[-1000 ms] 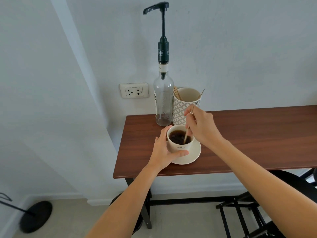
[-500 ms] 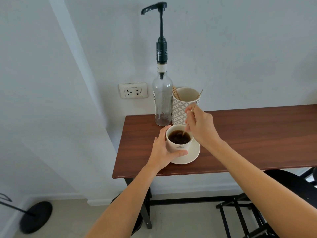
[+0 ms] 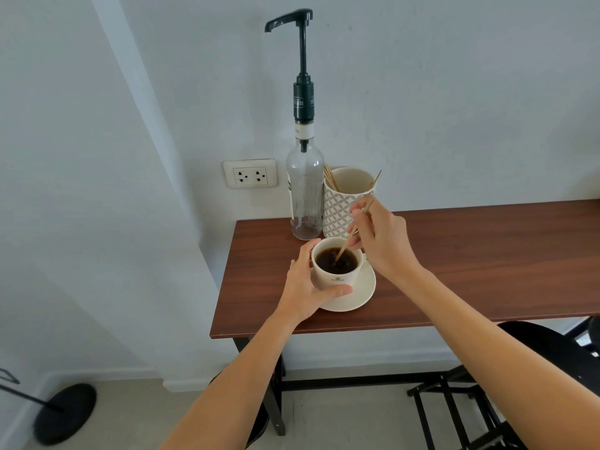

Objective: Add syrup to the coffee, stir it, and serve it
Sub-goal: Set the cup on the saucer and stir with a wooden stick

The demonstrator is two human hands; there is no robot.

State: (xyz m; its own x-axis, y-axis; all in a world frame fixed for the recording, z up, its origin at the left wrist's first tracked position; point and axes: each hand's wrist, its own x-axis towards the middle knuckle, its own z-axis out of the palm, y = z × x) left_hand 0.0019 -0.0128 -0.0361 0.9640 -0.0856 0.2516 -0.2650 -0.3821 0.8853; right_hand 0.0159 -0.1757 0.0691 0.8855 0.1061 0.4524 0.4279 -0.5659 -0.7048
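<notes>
Right hand (image 3: 384,241) dips stick (image 3: 352,232) in coffee (image 3: 337,260) (cup (image 3: 336,276) gripped).

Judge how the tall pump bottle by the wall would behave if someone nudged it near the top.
The pump bottle would probably tip easily: it is tall and narrow, with a long pump standing above it. It looks nearly empty, so likely light. It seems to be glass, so a fall could break it.

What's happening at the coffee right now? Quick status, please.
Left hand steadying cup on saucer. Right hand holding stir stick, tip in coffee. Syrup bottle behind, nothing in the way.
</notes>
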